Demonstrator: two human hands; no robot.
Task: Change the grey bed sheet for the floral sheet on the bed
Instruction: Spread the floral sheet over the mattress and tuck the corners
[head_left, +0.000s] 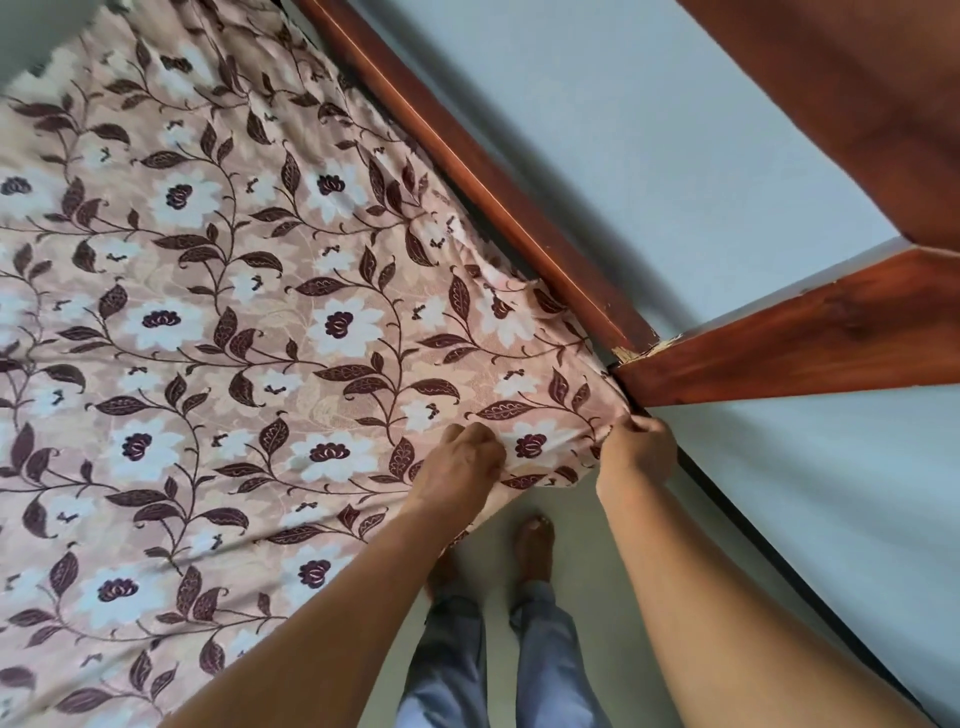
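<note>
Gripping 1 floral sheet (234, 312) at its corner, left hand (460, 460) and right hand (638, 451) both curl fingers (643, 424) into it.

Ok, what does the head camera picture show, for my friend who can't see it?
A floral sheet covers a bed; at its corner the right hand pinches the sheet beside the wooden bed frame, and the left hand grips the fabric nearby. The person's bare feet show below.
</note>
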